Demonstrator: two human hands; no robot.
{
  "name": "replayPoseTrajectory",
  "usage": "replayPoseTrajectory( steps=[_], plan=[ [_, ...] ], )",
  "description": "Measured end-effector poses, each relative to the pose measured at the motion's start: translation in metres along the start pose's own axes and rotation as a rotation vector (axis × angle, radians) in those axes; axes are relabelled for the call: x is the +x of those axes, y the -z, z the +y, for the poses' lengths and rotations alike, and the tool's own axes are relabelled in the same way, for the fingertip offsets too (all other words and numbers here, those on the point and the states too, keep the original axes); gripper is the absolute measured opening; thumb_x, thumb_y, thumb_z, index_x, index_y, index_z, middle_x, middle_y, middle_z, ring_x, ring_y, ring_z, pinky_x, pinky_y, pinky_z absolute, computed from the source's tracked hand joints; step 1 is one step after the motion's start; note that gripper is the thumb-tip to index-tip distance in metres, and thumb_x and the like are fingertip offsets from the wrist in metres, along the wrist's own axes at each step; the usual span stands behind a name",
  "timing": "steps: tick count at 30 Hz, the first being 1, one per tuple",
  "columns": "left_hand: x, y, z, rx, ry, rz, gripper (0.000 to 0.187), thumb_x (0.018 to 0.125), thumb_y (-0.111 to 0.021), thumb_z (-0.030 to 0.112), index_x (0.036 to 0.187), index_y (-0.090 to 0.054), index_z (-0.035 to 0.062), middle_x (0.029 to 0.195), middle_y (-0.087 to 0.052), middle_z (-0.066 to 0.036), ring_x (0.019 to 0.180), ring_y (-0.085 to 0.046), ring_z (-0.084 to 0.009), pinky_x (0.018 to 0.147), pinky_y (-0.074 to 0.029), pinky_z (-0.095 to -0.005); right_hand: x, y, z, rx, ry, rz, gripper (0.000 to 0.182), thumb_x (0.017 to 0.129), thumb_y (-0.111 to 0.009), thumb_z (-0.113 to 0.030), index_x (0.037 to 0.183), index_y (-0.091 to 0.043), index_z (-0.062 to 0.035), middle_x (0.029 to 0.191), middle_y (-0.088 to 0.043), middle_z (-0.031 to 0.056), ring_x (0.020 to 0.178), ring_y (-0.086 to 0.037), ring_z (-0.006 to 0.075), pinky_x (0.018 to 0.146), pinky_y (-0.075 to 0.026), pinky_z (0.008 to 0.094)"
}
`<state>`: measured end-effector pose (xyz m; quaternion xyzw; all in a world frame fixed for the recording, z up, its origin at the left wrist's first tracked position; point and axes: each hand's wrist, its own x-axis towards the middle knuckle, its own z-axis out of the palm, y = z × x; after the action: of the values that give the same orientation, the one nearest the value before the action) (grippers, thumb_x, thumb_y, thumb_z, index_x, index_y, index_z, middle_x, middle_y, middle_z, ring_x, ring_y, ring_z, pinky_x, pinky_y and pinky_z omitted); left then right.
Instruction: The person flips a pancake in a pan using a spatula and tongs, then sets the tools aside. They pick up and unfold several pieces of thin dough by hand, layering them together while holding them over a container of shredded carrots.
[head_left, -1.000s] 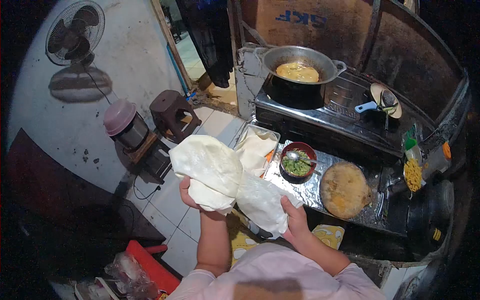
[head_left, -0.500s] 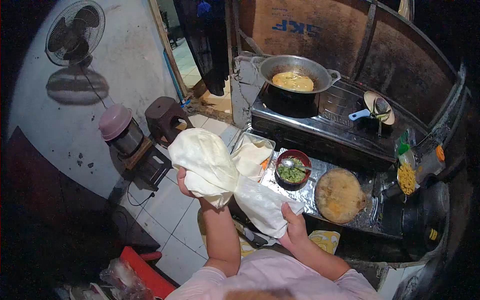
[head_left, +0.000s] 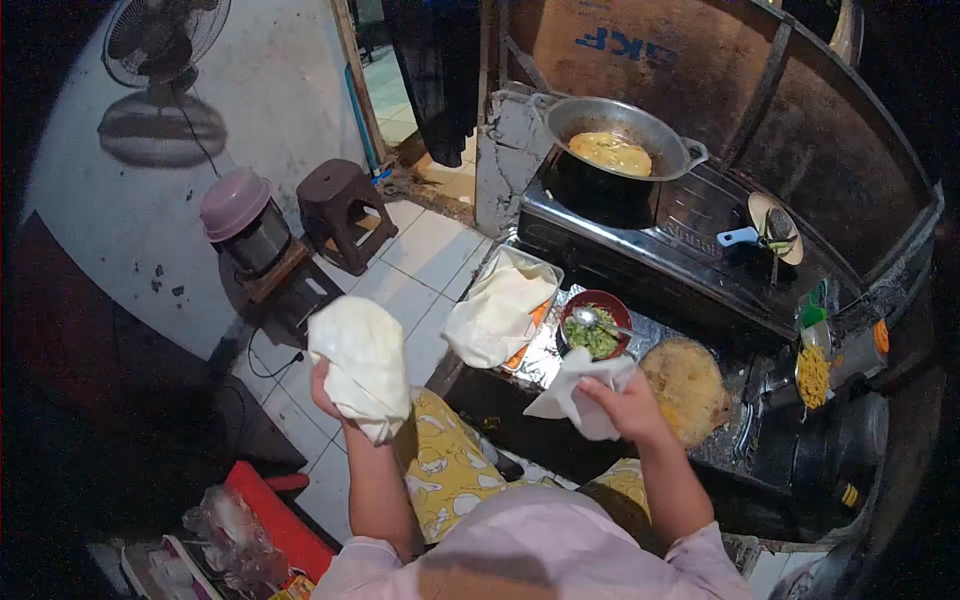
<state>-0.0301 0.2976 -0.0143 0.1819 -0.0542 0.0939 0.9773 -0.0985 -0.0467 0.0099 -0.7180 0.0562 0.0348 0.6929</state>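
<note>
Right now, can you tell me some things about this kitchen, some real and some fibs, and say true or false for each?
1. The left hand holds a pale stack of sheets. True.
2. The right hand holds the spoon. False: it holds a thin white sheet; the spoon is in the bowl.
3. Yellow food lies in the pan. True.
4. The round board is on the stove. False: it is beside the bowl.
5. The brown stool stands upright. True.

Dull grey metal wok (head_left: 575, 115), matt brown plastic stool (head_left: 338, 190), 1 shiny foil surface (head_left: 540, 371).
</note>
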Motion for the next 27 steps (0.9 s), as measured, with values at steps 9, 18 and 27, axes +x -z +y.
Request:
replayPoseTrajectory(
  steps=[9,18,27],
  plan=[
    [-0.048,0.031,-0.005,-0.076,0.135,0.195,0.071,0.078,-0.047,0.033,0.138,-0.038,-0.0052,0.135,-0.047,-0.026,0.121,-0.05,-0.0428,0.104,-0.04,-0.0539,0.12,-0.048,-0.073,-0.642,0.401,-0.257,0.024,0.088,-0.067,-0.023,0.1,-0.068,-0.0019,0.081,-0.069,0.0104,0.07,-0.061,0.0107,0.067,-0.05,0.0298],
    [-0.043,0.006,-0.012,-0.169,0.173,0.132,0.078,0.075,-0.052,0.035,0.141,-0.034,-0.003,0.14,-0.043,-0.026,0.127,-0.044,-0.044,0.107,-0.034,-0.0569,0.126,-0.086,0.069,-1.259,0.804,-0.383,0.037,0.081,-0.058,-0.009,0.117,-0.06,-0.0132,0.123,-0.061,0.0098,0.119,-0.054,0.0277,0.095,-0.044,0.0485],
    [-0.043,-0.003,-0.034,-0.255,0.27,0.051,0.082,0.071,-0.053,0.031,0.142,-0.032,-0.0038,0.141,-0.04,-0.028,0.128,-0.042,-0.0461,0.108,-0.031,-0.059,0.111,-0.055,0.073,-1.084,0.672,-0.104,0.035,0.084,-0.053,-0.01,0.117,-0.061,-0.0122,0.123,-0.062,0.0106,0.121,-0.053,0.03,0.104,-0.037,0.0471]
  ],
)
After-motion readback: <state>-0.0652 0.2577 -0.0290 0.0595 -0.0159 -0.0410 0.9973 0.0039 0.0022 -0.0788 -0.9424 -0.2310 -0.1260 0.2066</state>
